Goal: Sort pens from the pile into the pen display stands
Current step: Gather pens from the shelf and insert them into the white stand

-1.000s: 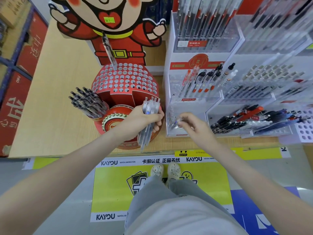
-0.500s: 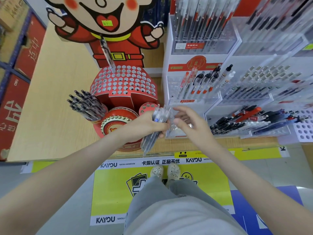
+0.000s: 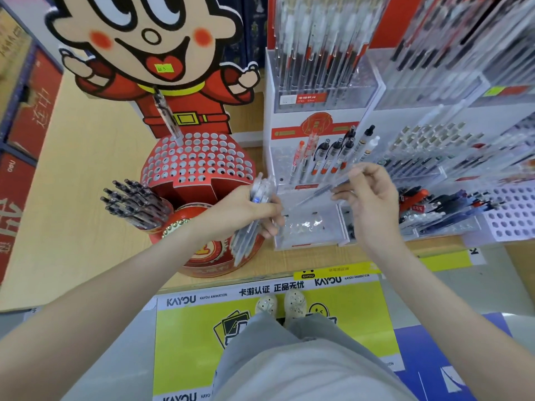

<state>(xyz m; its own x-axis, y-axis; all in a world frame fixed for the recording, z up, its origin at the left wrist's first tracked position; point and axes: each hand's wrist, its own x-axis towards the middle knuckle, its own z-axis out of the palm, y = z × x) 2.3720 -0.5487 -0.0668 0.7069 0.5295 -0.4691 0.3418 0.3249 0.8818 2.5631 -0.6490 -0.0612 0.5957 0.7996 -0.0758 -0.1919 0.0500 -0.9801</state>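
Note:
My left hand (image 3: 246, 211) grips a bundle of clear pens (image 3: 252, 215) that slants down over the red stand's front. My right hand (image 3: 369, 198) pinches a single clear pen (image 3: 321, 191) by its upper end, its tip angled down-left above the clear front tray (image 3: 307, 227) of the white display stand (image 3: 318, 128). Behind the tray, a row of pens with red and black caps (image 3: 327, 157) stands in a clear compartment. The red dome stand (image 3: 197, 163) with many round holes holds one pen (image 3: 168, 118) at its back.
A cup of dark pens (image 3: 136, 202) leans out left of the red stand. More clear racks of pens (image 3: 451, 157) fill the right. A white hole tray (image 3: 512, 212) sits far right. A cartoon cardboard figure (image 3: 150, 50) rises behind. The wooden counter edge (image 3: 260, 273) runs below.
My right hand came to the bundle in my left hand, drew one clear pen out and carried it up and right over the front tray. The left hand stayed put.

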